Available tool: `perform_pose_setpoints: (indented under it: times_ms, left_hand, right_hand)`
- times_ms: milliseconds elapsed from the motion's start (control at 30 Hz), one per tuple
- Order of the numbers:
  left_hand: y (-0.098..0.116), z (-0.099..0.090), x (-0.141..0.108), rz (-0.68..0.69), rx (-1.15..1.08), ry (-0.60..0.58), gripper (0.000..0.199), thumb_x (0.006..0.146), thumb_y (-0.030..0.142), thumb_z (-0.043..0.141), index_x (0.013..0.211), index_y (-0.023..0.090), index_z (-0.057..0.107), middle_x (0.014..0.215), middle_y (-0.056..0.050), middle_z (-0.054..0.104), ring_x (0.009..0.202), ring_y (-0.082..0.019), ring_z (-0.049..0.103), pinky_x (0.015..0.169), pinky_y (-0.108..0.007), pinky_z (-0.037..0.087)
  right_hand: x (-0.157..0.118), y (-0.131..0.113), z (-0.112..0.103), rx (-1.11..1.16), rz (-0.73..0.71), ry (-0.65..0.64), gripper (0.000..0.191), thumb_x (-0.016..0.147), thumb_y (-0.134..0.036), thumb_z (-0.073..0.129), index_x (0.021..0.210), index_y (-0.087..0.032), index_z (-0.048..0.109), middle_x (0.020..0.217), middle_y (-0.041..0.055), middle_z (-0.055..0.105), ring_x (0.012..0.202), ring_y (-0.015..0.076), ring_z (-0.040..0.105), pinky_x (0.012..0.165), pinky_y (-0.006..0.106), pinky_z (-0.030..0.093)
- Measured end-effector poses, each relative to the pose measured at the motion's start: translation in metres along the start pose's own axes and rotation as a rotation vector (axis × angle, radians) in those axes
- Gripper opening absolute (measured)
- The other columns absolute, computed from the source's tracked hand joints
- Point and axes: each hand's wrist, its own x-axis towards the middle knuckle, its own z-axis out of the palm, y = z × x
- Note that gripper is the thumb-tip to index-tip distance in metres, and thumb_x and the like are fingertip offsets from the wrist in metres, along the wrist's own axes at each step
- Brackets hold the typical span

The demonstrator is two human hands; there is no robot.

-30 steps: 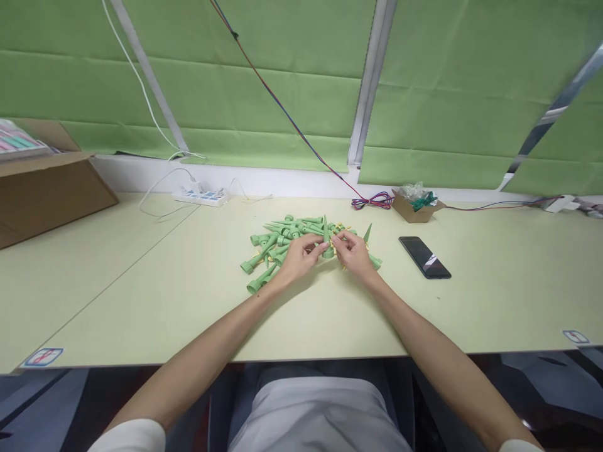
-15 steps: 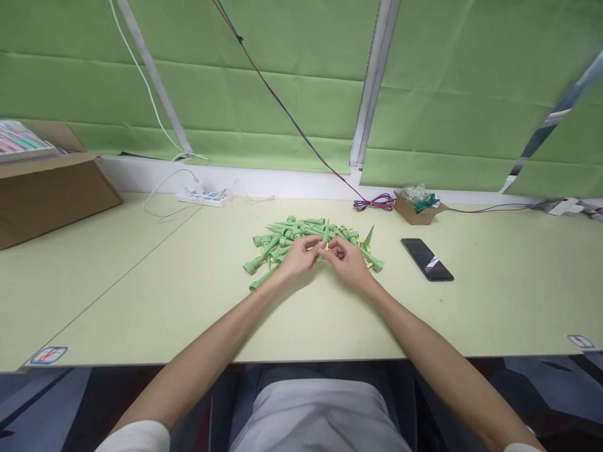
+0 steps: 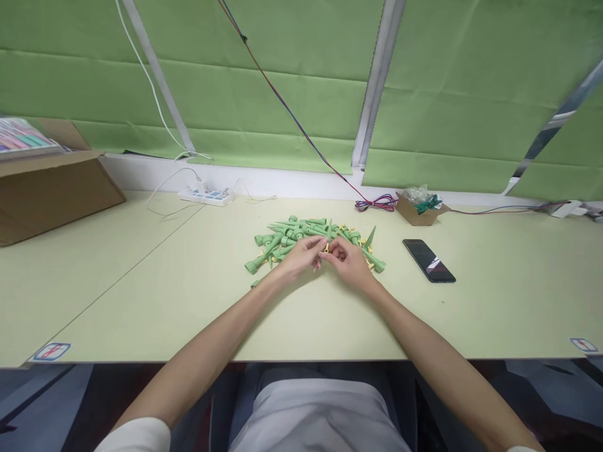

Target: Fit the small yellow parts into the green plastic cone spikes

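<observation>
The left hand (image 3: 304, 256) pinches a green spike (image 3: 329, 232), point up, by the pile (image 3: 298, 233). The right hand (image 3: 349, 259) seems to pinch a yellow bit (image 3: 326, 249) against it. They look busy joining both; next needs steady fingers.

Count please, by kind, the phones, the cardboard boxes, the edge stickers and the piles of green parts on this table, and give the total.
Phone: 1
Cardboard boxes: 2
Edge stickers: 2
Pile of green parts: 1 (overlapping; single pieces uncountable)
Total: 6
</observation>
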Motion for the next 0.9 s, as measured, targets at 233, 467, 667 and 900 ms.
perform_pose_setpoints:
  times_ms: [233, 467, 667, 900]
  left_hand:
    - [-0.0031, -0.0001, 0.0013, 0.028, 0.015, 0.017, 0.047, 0.083, 0.064, 0.071, 0.081, 0.017, 0.064, 0.062, 0.002, 0.052, 0.049, -0.009, 0.049, 0.043, -0.023, 0.038]
    - [-0.0052, 0.0005, 0.0028, 0.046, 0.0, 0.045, 0.051, 0.086, 0.067, 0.065, 0.075, 0.018, 0.058, 0.059, 0.002, 0.049, 0.048, -0.01, 0.049, 0.041, -0.022, 0.039]
    - [-0.0039, 0.0017, 0.0018, 0.036, -0.016, 0.058, 0.047, 0.086, 0.063, 0.068, 0.074, 0.018, 0.059, 0.056, 0.003, 0.049, 0.046, -0.01, 0.048, 0.04, -0.023, 0.038]
    - [-0.0011, -0.0004, 0.0015, -0.001, 0.059, 0.053, 0.037, 0.084, 0.053, 0.073, 0.087, 0.016, 0.065, 0.068, 0.0, 0.058, 0.046, -0.008, 0.049, 0.04, -0.022, 0.037]
  right_hand:
    - [0.0006, -0.0003, -0.0006, 0.008, -0.002, -0.014, 0.031, 0.09, -0.05, 0.067, 0.081, -0.023, 0.052, 0.06, -0.004, 0.052, 0.055, 0.0142, 0.044, 0.055, 0.029, 0.033]
    - [0.0005, -0.0016, -0.0009, 0.016, -0.003, -0.017, 0.033, 0.09, -0.052, 0.067, 0.081, -0.024, 0.053, 0.06, -0.004, 0.051, 0.054, 0.0147, 0.043, 0.055, 0.03, 0.032]
    - [0.0003, -0.0015, -0.001, 0.016, -0.006, -0.018, 0.031, 0.09, -0.05, 0.068, 0.081, -0.024, 0.053, 0.059, -0.0045, 0.05, 0.054, 0.0143, 0.043, 0.055, 0.03, 0.032]
    - [0.0013, -0.0008, -0.0018, -0.02, -0.016, -0.025, 0.027, 0.092, -0.046, 0.064, 0.084, -0.022, 0.055, 0.059, -0.0048, 0.05, 0.054, 0.0134, 0.043, 0.056, 0.028, 0.033]
